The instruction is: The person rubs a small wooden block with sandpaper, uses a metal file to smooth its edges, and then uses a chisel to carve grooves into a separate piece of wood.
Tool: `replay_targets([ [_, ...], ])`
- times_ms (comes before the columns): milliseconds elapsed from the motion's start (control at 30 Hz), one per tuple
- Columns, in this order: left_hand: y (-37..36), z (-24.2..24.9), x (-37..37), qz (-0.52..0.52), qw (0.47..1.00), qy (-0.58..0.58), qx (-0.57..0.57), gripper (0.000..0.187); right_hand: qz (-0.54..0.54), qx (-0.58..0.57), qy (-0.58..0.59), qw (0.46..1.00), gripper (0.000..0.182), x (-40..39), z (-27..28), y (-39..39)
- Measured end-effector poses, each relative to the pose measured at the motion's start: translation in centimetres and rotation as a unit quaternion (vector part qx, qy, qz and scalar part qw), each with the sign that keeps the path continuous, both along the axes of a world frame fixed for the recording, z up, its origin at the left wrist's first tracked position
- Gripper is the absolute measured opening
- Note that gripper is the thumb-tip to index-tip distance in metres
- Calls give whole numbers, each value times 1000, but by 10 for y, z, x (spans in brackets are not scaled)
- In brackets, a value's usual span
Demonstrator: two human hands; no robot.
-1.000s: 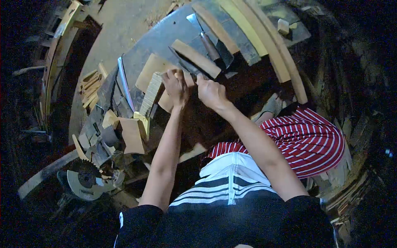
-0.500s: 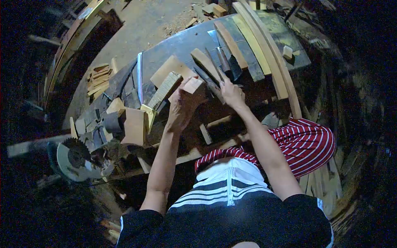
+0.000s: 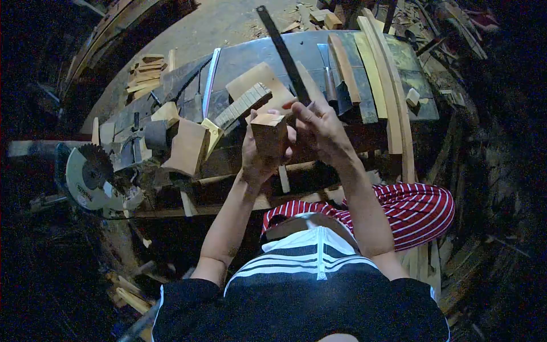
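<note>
My left hand (image 3: 259,154) is wrapped round a wooden block (image 3: 270,137), its pale end face turned up. Close on its right, my right hand (image 3: 323,128) grips a long dark flat tool (image 3: 285,57), which points up and away over the bench. Behind the block lie a flat wooden piece (image 3: 259,77) and a strip with rows of cut lines (image 3: 244,106). A chisel-like tool (image 3: 329,82) lies right of the dark tool, beside a wooden bar (image 3: 345,71).
Long curved wooden strips (image 3: 387,85) cross the right side of the bench (image 3: 242,54). A circular saw (image 3: 91,176) stands at the left, near a shaped wooden block (image 3: 188,147). Wood offcuts (image 3: 145,77) lie on the floor beyond the bench.
My right hand has lifted the long dark tool from the bench and turned it upward. The block in my left hand now stands more upright. The view has shifted slightly.
</note>
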State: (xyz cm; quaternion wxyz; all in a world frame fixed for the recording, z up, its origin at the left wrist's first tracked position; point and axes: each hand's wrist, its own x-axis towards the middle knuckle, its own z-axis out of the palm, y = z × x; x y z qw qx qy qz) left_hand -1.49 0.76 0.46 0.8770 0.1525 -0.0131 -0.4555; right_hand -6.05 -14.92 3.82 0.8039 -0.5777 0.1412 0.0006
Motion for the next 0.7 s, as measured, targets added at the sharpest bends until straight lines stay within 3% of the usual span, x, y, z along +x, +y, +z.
replay_targets([
  [33, 0, 0, 1, -8, 1000, -13, -9, 48, -4, 68, -83, 994, 23, 0, 10, 12],
  [100, 0, 9, -3, -15, 999, -24, -17, 50, 7, 23, -71, 997, 23, 0, 20, 16],
  [133, 1, 16, -10, 48, 995, -14, 83, 51, 17, -22, -61, 998, 23, 0, 26, 17],
  [167, 1, 22, -15, 112, 977, -4, 182, 53, 36, -1, 46, 998, 24, -3, 38, 13],
  [200, 5, 21, -13, 113, 977, -2, 182, 53, 37, -1, 48, 998, 24, -4, 36, 11],
  [267, 16, 20, -7, -60, 998, 31, -11, 54, 72, 243, 20, 967, 22, -5, 29, 12],
  [300, 14, 22, -7, -42, 999, 15, -15, 52, 39, 191, 18, 981, 23, -5, 25, 14],
  [400, 17, 36, -5, -71, 994, 86, 19, 48, 44, 186, 6, 982, 25, -8, 30, 18],
  [700, 20, 45, -10, -44, 993, 108, 2, 46, -16, 170, 36, 985, 26, -12, 33, 34],
])
